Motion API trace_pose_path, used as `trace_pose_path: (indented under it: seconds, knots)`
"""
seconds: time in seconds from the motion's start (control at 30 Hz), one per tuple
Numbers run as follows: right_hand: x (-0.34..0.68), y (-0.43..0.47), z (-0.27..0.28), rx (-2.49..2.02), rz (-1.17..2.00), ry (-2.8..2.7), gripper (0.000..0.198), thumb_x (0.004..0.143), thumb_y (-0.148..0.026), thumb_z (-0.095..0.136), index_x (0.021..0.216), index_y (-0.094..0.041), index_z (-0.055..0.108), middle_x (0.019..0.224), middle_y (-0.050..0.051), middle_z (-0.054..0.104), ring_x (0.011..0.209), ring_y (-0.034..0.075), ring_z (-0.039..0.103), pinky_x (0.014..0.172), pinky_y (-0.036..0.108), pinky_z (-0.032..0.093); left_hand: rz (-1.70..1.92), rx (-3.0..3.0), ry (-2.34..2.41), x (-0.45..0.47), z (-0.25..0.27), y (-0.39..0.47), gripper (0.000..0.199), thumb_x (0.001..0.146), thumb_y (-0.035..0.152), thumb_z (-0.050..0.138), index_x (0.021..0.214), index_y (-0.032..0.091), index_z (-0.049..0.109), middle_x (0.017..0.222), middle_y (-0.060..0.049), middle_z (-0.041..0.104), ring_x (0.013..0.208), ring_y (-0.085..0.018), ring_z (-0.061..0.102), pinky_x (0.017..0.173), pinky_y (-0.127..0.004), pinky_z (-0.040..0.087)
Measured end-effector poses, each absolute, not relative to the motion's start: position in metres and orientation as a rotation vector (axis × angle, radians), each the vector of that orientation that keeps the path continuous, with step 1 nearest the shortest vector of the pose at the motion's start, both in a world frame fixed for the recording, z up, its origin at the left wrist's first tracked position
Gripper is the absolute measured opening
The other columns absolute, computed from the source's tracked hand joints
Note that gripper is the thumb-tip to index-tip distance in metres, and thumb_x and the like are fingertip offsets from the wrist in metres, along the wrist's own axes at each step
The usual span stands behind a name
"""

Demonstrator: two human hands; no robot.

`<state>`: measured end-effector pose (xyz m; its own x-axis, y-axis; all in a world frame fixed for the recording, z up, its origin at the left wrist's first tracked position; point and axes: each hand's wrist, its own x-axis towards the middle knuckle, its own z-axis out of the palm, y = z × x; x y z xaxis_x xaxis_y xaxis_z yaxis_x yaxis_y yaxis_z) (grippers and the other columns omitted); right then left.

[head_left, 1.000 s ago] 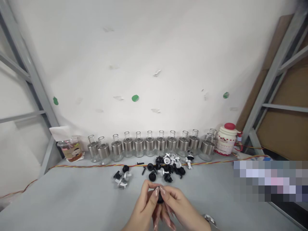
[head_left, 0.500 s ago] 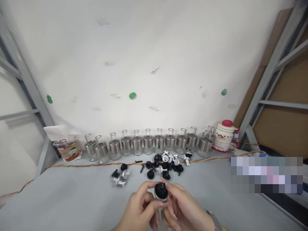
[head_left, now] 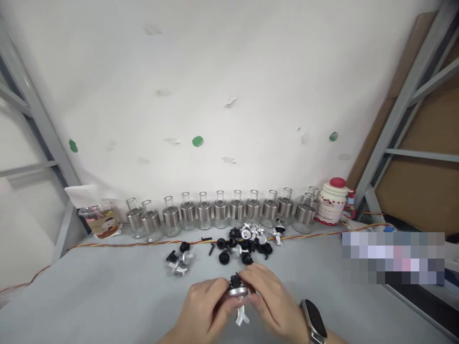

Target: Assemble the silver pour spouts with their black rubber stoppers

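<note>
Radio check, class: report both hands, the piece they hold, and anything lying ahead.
Left hand, right hand both on black-and-silver piece. Black end up, forked end down. Loose parts piled beyond hands.

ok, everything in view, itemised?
Bottles: twelve, clear with silver bands, along white wall
Jug: one, cream and red, right of bottles
Cup: one, clear with brown label, left of bottles
Wires: count unclear, red and yellow, across grey table
Heap: uncountable small pieces, black and silver, centre
Small cluster: several, black and silver, left of heap
Patches: three, green, wall
Posts: one each side, grey
Cardboard: count unclear, brown, far right
Pixelated area: one, unreadable, right
Held piece: one, black and silver, front centre
Watch: one, dark face, right wrist
Left hand: one, bare, gripping held piece's left
Right hand: one, bare, gripping its right
</note>
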<state>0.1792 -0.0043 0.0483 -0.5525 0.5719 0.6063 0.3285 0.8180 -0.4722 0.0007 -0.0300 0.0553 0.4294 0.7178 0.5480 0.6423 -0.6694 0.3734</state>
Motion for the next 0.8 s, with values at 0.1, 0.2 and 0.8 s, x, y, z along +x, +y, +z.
trace_pose_path:
  seconds: [0.1,0.2,0.8]
  knots:
    - [0.181,-0.001,0.044,-0.647,0.332,-2.230,0.030,0.089,-0.037,0.022,0.102,-0.019,0.042,0.080,0.006,0.054,0.072,0.018,0.048,0.071,0.032,0.039,1.029,2.702,1.252,-0.001,0.055,-0.028,0.018,0.084,0.031,0.039,0.074,0.018,0.045,0.056,0.000,0.053,0.048,-0.013,0.049,0.047,-0.022,0.035]
    - [0.178,-0.003,0.042,-0.651,0.307,-2.222,0.027,0.089,-0.036,0.020,0.103,-0.020,0.038,0.080,0.005,0.054,0.071,0.017,0.049,0.069,0.030,0.040,1.011,2.805,1.247,-0.003,0.053,-0.027,0.018,0.083,0.033,0.041,0.086,0.016,0.045,0.062,-0.003,0.057,0.052,-0.016,0.053,0.049,-0.025,0.039]
    - [0.170,-0.017,0.044,-0.645,0.082,-2.174,0.036,0.089,-0.039,0.019,0.086,-0.018,0.048,0.068,0.007,0.055,0.065,0.020,0.050,0.063,0.032,0.044,1.100,2.904,1.073,0.003,0.045,-0.031,0.029,0.089,0.030,0.019,0.084,0.018,0.044,0.057,-0.004,0.057,0.047,-0.017,0.055,0.044,-0.025,0.040]
